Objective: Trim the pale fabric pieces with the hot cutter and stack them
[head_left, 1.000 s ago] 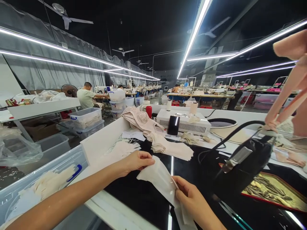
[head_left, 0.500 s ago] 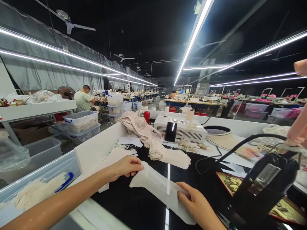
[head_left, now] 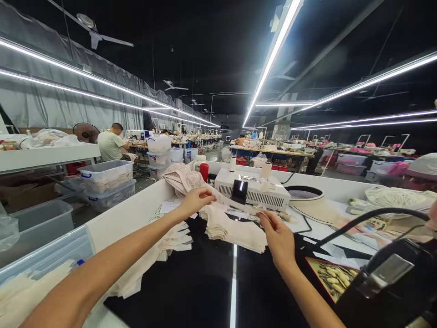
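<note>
Each end of a thin pale fabric piece [head_left: 232,203] is pinched, one by my left hand [head_left: 197,201] and the other by my right hand [head_left: 278,234]. The piece hangs stretched between them, seen nearly edge-on. Just below it lies a stack of pale pink fabric pieces [head_left: 235,233] on the glossy black work surface [head_left: 191,287]. More cut pieces [head_left: 175,239] spread out in overlapping layers under my left forearm. Behind my left hand, a heap of lace-patterned fabric [head_left: 180,176] rests against the white side panel.
At the back stand a white vented box [head_left: 252,189], a phone [head_left: 239,191] and a red thread cone [head_left: 204,172]. On the right are a red-rimmed tray [head_left: 332,275] and a black device [head_left: 389,278] with a cable. A co-worker [head_left: 111,143] sits far left beside plastic bins [head_left: 105,175].
Both hands have lifted the fabric piece off the black surface and carried it away from me, over the stack. The view has shifted slightly to the right.
</note>
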Available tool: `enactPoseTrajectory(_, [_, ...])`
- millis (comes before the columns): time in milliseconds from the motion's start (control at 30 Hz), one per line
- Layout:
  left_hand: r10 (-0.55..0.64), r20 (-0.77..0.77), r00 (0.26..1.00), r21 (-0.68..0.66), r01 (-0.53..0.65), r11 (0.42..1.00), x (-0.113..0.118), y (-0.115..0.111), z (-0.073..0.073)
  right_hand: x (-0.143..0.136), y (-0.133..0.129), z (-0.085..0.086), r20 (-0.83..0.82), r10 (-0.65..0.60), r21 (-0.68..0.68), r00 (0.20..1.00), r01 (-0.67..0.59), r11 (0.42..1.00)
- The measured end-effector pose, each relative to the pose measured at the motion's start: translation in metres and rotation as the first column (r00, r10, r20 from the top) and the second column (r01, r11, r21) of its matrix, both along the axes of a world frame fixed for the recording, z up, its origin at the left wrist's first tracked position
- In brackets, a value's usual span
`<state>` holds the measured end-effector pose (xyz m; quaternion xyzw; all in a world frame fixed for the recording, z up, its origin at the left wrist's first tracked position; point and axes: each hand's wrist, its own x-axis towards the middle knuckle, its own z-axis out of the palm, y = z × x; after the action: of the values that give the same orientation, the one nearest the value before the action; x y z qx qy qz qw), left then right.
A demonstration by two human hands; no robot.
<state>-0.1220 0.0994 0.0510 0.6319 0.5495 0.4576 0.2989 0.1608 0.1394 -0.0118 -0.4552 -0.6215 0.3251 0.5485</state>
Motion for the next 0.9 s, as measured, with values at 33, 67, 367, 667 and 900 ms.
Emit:
enactPoseTrajectory(33, [0.001, -0.031, 1.000, 0.027, 0.000, 1.000, 0.002, 0.009, -0.005, -0.001, 0.008, -0.001, 0.014, -0.031, 0.033, 0.999, 0.031, 0.999])
enactPoseTrajectory(67, [0.000, -0.067, 0.998, 0.042, 0.003, 0.999, 0.004, 0.015, -0.013, -0.001, 0.015, -0.003, 0.038, -0.048, 0.055, 0.998, 0.046, 0.997])
enactPoseTrajectory(367, [-0.037, -0.339, 0.940, 0.051, 0.057, 0.997, -0.008, 0.014, -0.073, 0.005, 0.025, -0.056, 0.360, 0.101, 0.093, 0.928, -0.143, 0.985])
enactPoseTrajectory(667, [-0.062, -0.486, 0.872, 0.099, 0.125, 0.987, -0.013, -0.002, -0.067, 0.002, 0.030, -0.069, 0.540, 0.024, 0.167, 0.841, -0.135, 0.977])
enactPoseTrajectory(900, [0.078, -0.487, 0.870, 0.174, 0.010, 0.985, -0.005, 0.007, -0.047, -0.004, 0.021, -0.072, 0.650, -0.107, 0.263, 0.752, -0.090, 0.961])
